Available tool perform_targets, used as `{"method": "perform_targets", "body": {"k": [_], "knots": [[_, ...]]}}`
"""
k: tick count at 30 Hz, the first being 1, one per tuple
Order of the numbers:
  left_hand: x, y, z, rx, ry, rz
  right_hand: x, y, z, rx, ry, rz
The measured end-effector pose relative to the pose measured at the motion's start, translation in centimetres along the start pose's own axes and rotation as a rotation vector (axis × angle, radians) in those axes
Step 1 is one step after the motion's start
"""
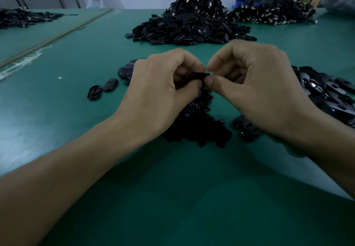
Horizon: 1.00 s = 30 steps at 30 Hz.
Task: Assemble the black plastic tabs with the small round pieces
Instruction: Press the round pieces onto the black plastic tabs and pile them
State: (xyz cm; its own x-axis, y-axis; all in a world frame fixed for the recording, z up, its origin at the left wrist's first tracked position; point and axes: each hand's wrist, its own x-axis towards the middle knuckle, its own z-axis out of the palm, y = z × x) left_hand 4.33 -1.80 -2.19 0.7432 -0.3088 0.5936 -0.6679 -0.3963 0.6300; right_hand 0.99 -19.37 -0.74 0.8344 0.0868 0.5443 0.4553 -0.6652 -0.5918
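Head view — two hands [159,84] [255,86] pinch one tab [198,76]

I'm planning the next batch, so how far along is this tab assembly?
Early, it seems. Done: possibly the loose tabs beside the left hand and the right-side pile, though I cannot tell whether they are fitted. In hand: it and the right hand pinch one black tab. Left: the big heap of tabs farther back and the small round pieces under the hands.
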Motion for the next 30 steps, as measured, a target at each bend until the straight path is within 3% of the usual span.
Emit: {"method": "perform_targets", "body": {"k": [7, 16, 30], "knots": [[0.29, 0.07, -0.62, -0.246, -0.103, -0.190, 0.25, 0.65, -0.07, 0.128, -0.057, 0.050], [0.48, -0.28, -0.73, -0.360, -0.101, -0.305, 0.44, 0.96, -0.25, 0.170, -0.135, 0.107], [0.44, -0.06, -0.87, -0.304, -0.108, -0.279, 0.33, 0.42, -0.06, 0.087, -0.108, 0.156]]}}
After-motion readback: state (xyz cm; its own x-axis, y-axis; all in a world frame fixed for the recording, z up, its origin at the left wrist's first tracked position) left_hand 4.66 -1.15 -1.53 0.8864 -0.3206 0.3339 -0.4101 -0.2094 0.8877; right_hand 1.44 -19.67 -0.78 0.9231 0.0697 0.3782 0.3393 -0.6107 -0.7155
